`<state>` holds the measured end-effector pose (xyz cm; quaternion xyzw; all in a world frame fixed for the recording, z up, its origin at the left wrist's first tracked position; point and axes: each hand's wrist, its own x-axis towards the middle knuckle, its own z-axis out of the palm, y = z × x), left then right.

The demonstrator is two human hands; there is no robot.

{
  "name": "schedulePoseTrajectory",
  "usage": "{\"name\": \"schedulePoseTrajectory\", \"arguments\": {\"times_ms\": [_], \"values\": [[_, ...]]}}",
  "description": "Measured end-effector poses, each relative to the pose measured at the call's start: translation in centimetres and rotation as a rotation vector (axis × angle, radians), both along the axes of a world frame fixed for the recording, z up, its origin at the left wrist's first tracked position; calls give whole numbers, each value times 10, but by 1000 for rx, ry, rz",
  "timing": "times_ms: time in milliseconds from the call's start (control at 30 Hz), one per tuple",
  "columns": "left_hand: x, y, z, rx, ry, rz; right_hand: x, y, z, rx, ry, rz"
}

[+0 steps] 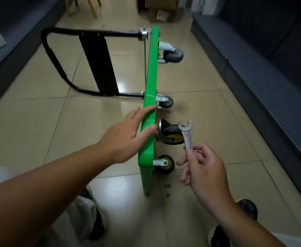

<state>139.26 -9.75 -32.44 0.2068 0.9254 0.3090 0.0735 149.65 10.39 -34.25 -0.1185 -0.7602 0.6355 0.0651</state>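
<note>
Your left hand [126, 134] lies with straight, spread fingers on the upper edge of the green cart deck [150, 77], which stands on its side on the tiled floor [30, 131] and runs from near you to far. Your right hand [203, 168] pinches the shaft of the wrench [186, 133] between thumb and curled fingers. Its open end points up and far, just in front of the black caster [171, 134] with the yellow hub, on the right of the deck. A second yellow-hubbed wheel [165, 164] sits nearer, and two grey casters [173, 55] sit farther along. The black handle [57, 63] reaches out to the left. Small washers [167, 185] lie on the floor near the deck's near end. The cardboard box [161, 20] far off bears a white label [162, 16], too small to read.
</note>
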Motion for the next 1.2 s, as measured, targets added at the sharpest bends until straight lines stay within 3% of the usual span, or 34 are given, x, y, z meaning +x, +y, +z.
{"name": "schedulePoseTrajectory", "arguments": {"times_ms": [100, 233, 367, 600, 900, 1067, 1200], "values": [[-15, 11, -1, 110, -32, 41, 0, -19, -9, 101, 70, 32], [-20, 13, -4, 114, -2, 43, 5, -37, -30, 141, 41, 29], [-19, 12, -6, 129, -16, 36, 7, -39, -43, 43, -7, 36], [-16, 10, -6, 147, -18, 40, 9, -47, -38, -308, -58, 124], [-14, 14, -6, 86, 4, 28, -4, -36, -19, -310, -165, 291], [-14, 13, -5, 84, 9, 20, -26, -30, 26, -597, -331, 260], [-16, 14, -3, 60, 10, -2, -34, -29, 54, -767, -340, 269]]}}
